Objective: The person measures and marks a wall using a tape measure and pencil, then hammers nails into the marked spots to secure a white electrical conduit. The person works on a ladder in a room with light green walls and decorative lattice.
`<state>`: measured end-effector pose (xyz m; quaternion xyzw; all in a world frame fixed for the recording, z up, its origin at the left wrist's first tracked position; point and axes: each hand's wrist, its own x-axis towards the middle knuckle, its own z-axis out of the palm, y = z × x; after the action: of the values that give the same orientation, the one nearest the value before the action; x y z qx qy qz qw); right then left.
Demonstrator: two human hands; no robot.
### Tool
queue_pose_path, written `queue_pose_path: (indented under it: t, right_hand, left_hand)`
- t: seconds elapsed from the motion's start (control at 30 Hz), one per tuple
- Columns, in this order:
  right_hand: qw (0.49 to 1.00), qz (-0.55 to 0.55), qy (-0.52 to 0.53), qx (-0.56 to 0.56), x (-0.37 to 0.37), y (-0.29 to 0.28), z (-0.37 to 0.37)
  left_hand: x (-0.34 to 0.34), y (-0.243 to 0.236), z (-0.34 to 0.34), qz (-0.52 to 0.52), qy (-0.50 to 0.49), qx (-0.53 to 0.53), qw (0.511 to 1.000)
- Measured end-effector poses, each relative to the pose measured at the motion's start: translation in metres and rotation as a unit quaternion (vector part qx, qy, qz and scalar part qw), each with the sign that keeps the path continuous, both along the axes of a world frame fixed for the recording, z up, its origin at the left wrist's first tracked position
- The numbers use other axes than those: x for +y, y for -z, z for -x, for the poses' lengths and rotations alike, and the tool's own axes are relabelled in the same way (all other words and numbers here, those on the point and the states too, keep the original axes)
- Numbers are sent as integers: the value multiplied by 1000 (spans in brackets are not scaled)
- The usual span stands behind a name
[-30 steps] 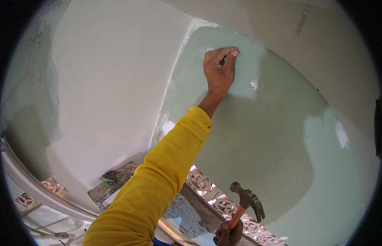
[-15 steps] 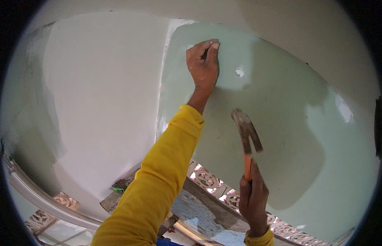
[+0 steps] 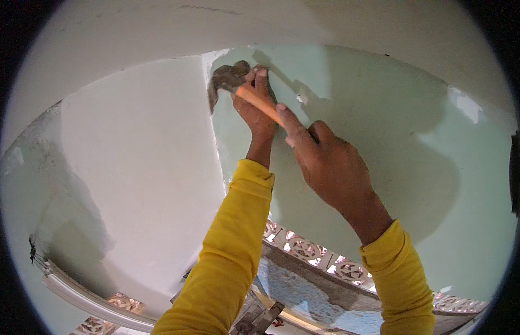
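My right hand (image 3: 335,167) grips a claw hammer (image 3: 259,103) by its orange handle, the forefinger stretched along it. The dark metal head is raised to the pale green wall (image 3: 383,111), over the back of my left hand (image 3: 253,114) and partly covering it. My left hand is held against the wall near its upper left corner, thumb and fingertips pinched together. Whatever sits in that pinch is too small to make out. Just right of the fingertips, a small white chipped spot (image 3: 301,99) marks the green wall.
A white wall (image 3: 137,167) meets the green one at the left. The ceiling (image 3: 260,28) curves close above. Below run a patterned openwork block band (image 3: 304,248) and a blue-and-grey stained board (image 3: 293,285). A pale curved rail (image 3: 98,304) lies lower left.
The hammer has swung up and left from low on the right to beside my left hand. My left hand stays pinched at the wall, while the view has shifted slightly.
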<state>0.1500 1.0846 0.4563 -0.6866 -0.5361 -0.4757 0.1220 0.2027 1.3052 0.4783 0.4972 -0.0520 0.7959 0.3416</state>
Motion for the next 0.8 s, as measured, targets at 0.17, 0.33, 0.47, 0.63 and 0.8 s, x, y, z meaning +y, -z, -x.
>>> queue_pose_path:
  t: [0.17, 0.33, 0.47, 0.63, 0.8]
  right_hand:
    - [999, -18, -21, 27, 4, -2, -8]
    - [992, -7, -117, -52, 2, 0, 8]
    - [1000, -25, 16, 1, 9, 0, -10]
    - [993, -38, -109, -27, 4, 7, 6]
    - [994, -7, -101, -48, 1, 2, 4]
  left_hand:
    - [3, 1, -2, 7, -43, 5, 999]
    - [2, -1, -2, 1, -64, -24, 998]
    - [11, 0, -7, 1, 21, 1, 1000]
    - [5, -1, -5, -20, 6, -23, 1000]
    - [5, 1, -2, 11, -108, 24, 994]
